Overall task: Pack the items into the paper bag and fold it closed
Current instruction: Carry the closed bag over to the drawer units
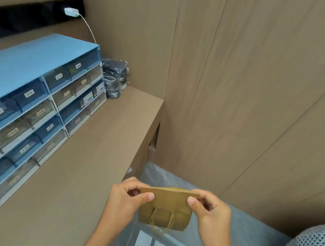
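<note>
Beside brown desk, both hands pinch paper bag top.

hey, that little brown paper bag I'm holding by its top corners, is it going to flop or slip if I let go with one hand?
The paper bag probably sags little: it looks small and flat, so likely light. Held by only the left hand or right hand, it would likely swing down from that corner. The twine handles hang loose, so they should dangle.
</note>
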Available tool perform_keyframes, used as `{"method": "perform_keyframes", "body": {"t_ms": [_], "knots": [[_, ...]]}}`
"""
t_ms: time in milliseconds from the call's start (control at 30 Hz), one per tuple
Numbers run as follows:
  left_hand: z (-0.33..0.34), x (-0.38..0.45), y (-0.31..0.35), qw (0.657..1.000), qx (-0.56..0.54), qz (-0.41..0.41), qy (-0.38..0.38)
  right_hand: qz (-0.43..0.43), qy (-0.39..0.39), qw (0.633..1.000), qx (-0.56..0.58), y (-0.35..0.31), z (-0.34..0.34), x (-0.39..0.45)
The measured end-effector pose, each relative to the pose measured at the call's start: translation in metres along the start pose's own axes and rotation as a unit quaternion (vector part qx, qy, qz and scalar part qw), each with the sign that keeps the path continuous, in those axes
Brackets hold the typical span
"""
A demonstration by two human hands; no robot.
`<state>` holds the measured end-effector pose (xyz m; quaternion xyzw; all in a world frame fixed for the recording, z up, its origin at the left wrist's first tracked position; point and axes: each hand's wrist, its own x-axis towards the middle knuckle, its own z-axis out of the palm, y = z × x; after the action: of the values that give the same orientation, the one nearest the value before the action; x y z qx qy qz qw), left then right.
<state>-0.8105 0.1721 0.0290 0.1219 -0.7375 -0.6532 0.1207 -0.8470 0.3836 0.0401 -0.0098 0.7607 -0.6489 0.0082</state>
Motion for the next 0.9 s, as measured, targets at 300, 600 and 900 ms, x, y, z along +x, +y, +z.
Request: {"method": "perform_keyframes", "body": {"t_ms": [300,600,900], "knots": [[-0.056,0.090,-0.016,0.981,-0.040,-0.061,0.177,-0.026,-0.181,0.983,-0.004,-0.015,0.114,0.143],[-0.105,0.160,-0.050,0.896,-0.083,-0.124,0.418,0.004,-0.414,0.910,-0.002,-0.012,0.268,0.267],[-0.114,0.200,-0.062,0.784,-0.072,-0.160,0.595,-0.022,-0.605,0.794,-0.061,0.001,0.383,0.329]]}}
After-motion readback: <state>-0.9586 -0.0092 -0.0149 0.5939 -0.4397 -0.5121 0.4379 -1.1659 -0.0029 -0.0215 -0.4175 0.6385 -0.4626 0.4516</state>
